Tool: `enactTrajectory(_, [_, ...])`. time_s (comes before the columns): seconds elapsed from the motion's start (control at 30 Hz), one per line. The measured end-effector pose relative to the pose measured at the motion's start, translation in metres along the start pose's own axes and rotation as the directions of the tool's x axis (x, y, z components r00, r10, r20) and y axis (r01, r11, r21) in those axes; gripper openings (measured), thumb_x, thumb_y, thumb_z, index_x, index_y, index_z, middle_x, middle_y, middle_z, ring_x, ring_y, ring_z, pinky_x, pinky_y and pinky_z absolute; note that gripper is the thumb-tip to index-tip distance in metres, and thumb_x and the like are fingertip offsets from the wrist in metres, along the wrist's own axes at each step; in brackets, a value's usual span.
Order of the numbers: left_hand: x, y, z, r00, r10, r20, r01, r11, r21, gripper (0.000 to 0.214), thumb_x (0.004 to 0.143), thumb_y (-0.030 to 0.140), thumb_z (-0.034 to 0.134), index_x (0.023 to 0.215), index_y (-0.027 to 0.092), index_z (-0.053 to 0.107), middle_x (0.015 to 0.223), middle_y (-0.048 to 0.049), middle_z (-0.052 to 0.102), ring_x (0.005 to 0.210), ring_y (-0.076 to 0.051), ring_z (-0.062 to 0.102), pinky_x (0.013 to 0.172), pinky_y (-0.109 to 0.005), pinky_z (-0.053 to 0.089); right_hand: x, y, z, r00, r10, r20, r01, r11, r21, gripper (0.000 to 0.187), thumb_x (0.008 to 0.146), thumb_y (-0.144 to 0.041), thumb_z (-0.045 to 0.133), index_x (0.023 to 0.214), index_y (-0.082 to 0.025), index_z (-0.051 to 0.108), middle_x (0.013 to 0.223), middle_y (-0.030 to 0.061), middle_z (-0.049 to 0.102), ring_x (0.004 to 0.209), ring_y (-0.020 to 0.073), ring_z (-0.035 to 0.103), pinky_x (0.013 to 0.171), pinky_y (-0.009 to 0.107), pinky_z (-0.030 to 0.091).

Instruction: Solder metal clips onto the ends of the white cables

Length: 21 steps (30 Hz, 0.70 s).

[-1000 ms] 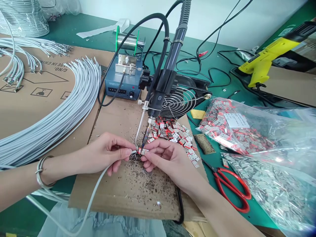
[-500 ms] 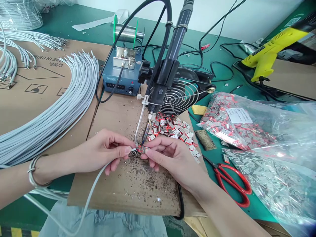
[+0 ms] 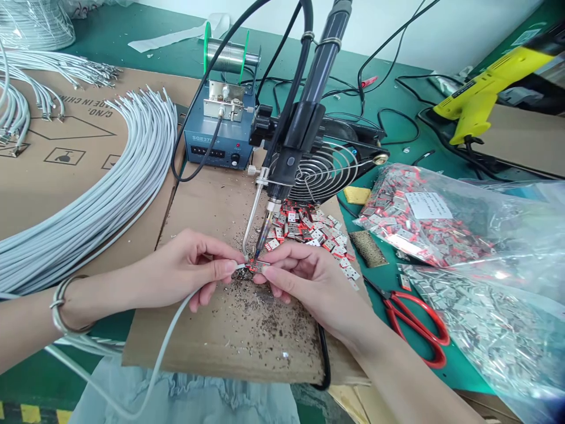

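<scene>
Between thumb and forefinger, my left hand (image 3: 200,268) pinches a white cable (image 3: 170,330) close to its stripped end. My right hand (image 3: 304,277) is closed on a small USB connector (image 3: 259,267) with a red insert, held against the cable's end. Right above that joint is the tip of a soldering iron (image 3: 263,232), fixed in a black stand. A bent metal solder feed tube (image 3: 251,227) comes down just left of the tip. Whether the wires touch the connector's contacts is too small to tell.
Loose USB connectors (image 3: 324,235) lie behind my right hand. Red-handled scissors (image 3: 417,327) and bags of connectors (image 3: 424,218) and metal shells (image 3: 481,330) are at right. A cable bundle (image 3: 132,182) lies left; a blue solder feeder (image 3: 216,138) and a fan (image 3: 326,171) stand behind.
Both hands keep the same grip, with the cable end and connector still under the iron tip. The whole view has shifted very slightly.
</scene>
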<state>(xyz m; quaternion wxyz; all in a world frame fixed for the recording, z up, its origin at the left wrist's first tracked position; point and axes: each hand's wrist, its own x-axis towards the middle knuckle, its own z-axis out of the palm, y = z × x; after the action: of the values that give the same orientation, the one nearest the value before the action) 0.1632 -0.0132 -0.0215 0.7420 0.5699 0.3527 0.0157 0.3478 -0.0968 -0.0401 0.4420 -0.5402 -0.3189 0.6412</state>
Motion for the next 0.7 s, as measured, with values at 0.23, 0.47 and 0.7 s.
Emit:
enactTrajectory(0.23, [-0.0013,-0.0001,-0.0004,1.000,-0.010,0.005,0.010,0.999,0.037,0.020,0.085,0.023,0.052,0.098,0.012,0.062,0.044,0.0075,0.051,0.036,-0.005,0.047,0.035,-0.012,0.041,-0.0002,-0.0009,-0.0005,1.000,-0.011,0.001,0.011,1.000,0.010,0.018,0.066,-0.028,0.076,0.076,-0.017,0.067,0.065,0.0033,0.072,0.044,0.0050,0.053,0.040,0.014,0.041])
enactTrajectory(0.47, [0.0007,-0.0007,0.0004,1.000,-0.011,-0.013,0.011,0.998,0.065,0.020,0.087,0.021,0.049,0.100,0.012,0.062,0.043,0.0080,0.050,0.035,-0.004,0.046,0.035,-0.011,0.040,0.0004,-0.0003,0.0006,1.000,-0.016,0.003,0.016,1.000,0.017,0.016,0.066,-0.026,0.076,0.074,-0.017,0.067,0.064,0.0019,0.072,0.043,0.0032,0.053,0.041,0.011,0.041])
enactTrajectory(0.7, [0.0019,-0.0016,0.0003,1.000,-0.008,-0.018,0.009,0.997,0.079,0.022,0.086,0.022,0.049,0.101,0.012,0.062,0.042,0.0076,0.050,0.035,-0.004,0.046,0.036,-0.011,0.039,0.0010,-0.0003,0.0016,1.000,-0.020,-0.019,0.020,1.000,-0.007,0.017,0.066,-0.027,0.076,0.075,-0.016,0.066,0.064,0.0021,0.071,0.043,0.0035,0.052,0.040,0.012,0.040])
